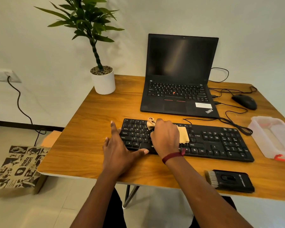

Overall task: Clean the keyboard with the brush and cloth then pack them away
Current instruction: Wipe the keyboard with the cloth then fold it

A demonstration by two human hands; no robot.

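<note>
With your right hand (165, 137) pressing the cloth (182, 134) on the keyboard (220, 142) near the counter's (82, 129) front edge, keep your spread, empty left hand (120, 150) bracing its end and wipe row by row.

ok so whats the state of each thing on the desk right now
black external keyboard: flat on desk, being wiped
tan cloth: pressed on keys under right hand
left hand: open, bracing keyboard's left end
black laptop: lid open, screen dark
clear plastic box: open, no lid on, looks empty
black brush: lying unused at desk's front edge
black mouse: idle beside laptop
</note>
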